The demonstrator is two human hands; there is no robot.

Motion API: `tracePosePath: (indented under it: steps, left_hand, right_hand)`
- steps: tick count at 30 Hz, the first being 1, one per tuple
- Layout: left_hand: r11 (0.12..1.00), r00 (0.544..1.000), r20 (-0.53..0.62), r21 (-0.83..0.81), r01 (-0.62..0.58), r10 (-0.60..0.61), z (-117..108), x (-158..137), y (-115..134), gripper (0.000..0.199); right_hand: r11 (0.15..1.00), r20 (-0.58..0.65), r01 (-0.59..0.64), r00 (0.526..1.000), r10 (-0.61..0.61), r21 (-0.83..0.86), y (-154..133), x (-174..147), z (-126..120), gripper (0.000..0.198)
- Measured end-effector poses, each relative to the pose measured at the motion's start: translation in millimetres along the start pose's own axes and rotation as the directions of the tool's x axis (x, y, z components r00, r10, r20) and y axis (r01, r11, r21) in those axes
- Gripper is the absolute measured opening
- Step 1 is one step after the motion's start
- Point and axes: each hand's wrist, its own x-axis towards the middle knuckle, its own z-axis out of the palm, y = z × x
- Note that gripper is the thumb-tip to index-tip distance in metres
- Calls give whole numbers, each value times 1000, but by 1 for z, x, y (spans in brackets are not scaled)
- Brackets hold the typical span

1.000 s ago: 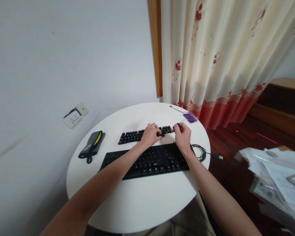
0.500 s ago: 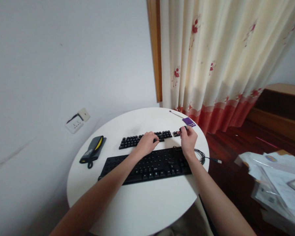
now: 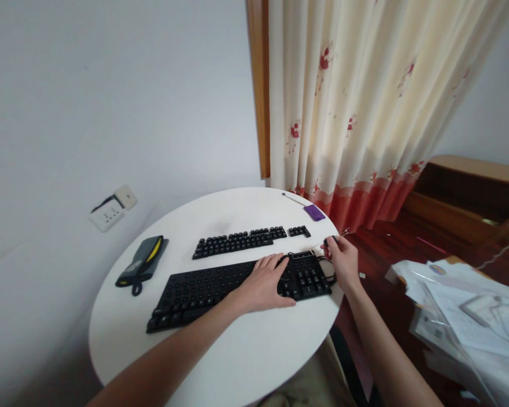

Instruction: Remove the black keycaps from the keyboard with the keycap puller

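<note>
A black keyboard (image 3: 203, 288) lies tilted across the white round table, with many bare key posts at its left and middle and caps still on at the right. My left hand (image 3: 265, 284) rests flat on it, fingers spread. Just off its right end, my right hand (image 3: 343, 260) is closed around a small black tool (image 3: 331, 241) with thin wire at its ends, which looks like a keycap puller. Behind the keyboard, loose black keycaps (image 3: 233, 242) are laid out in rows, with a smaller group (image 3: 298, 231) to their right.
A grey and yellow pouch (image 3: 143, 261) with a loop lies at the left of the table (image 3: 229, 350). At the back right are a purple cloth-like piece (image 3: 314, 212) and a thin brush-like stick (image 3: 292, 198). The keyboard's cable (image 3: 328, 277) coils beside the right edge.
My left hand has come from the keycap rows down onto the keyboard and spread out. My right hand has left the smaller keycap group and moved towards me, right of the keyboard. The view has shifted slightly.
</note>
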Motion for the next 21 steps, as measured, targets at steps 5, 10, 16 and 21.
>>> tracePosePath:
  steps: [5, 10, 16, 21]
  left_hand:
    - [999, 1000, -7, 42, -24, 24, -2, -6, -4, 106]
    - [999, 999, 32, 40, -25, 24, -9, -21, -5, 105]
    - [994, 992, -93, -59, -90, 84, -4, -17, 13, 55]
    - [976, 987, -160, -209, -53, 19, 8, -4, 12, 17]
  right_hand:
    - [997, 255, 13, 967, 6, -73, -7, -18, 5, 34]
    - [980, 467, 110, 884, -19, -168, -18, -35, 17, 29]
    - [890, 650, 384, 747, -144, -245, -35, -43, 26, 27]
    - [838, 775, 482, 621, -121, -255, -38, -44, 24, 26]
